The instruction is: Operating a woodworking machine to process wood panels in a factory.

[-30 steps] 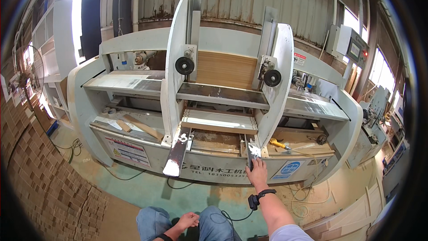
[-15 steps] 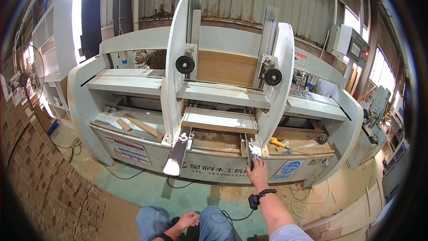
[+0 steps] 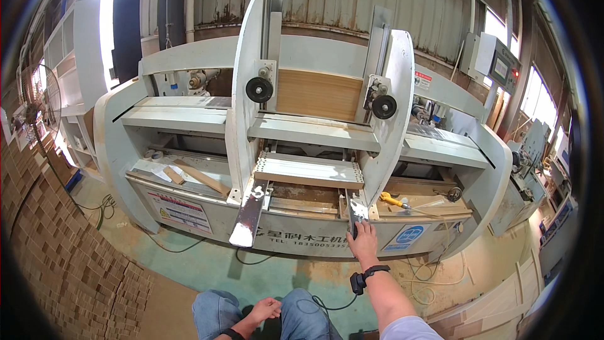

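My right hand (image 3: 363, 243) lies on the dark near end of the right support arm (image 3: 358, 211) of a white woodworking machine (image 3: 314, 131). Its fingers are stretched out and slightly apart; the palm's underside is hidden. Between my knees, my left hand (image 3: 267, 309) is loosely closed, with nothing visible in it. Ahead, a row of white boards (image 3: 309, 168) with holes near their ends bridges the two support arms, wood-coloured along the near edge. The left support arm (image 3: 249, 215) has worn paint. Behind the crossbeam stands a brown wooden panel (image 3: 319, 94) between two upright white plates.
Black round knobs (image 3: 259, 90) sit on the uprights. A yellow air gun (image 3: 391, 199) lies on the right ledge, wood offcuts (image 3: 202, 177) on the left. Wood pieces are stacked (image 3: 69, 252) at left; a control panel (image 3: 501, 68) hangs at right. Hoses (image 3: 423, 289) cross the floor.
Both hands have stayed almost in place, and the boards have not moved. The whole view has shifted very slightly.
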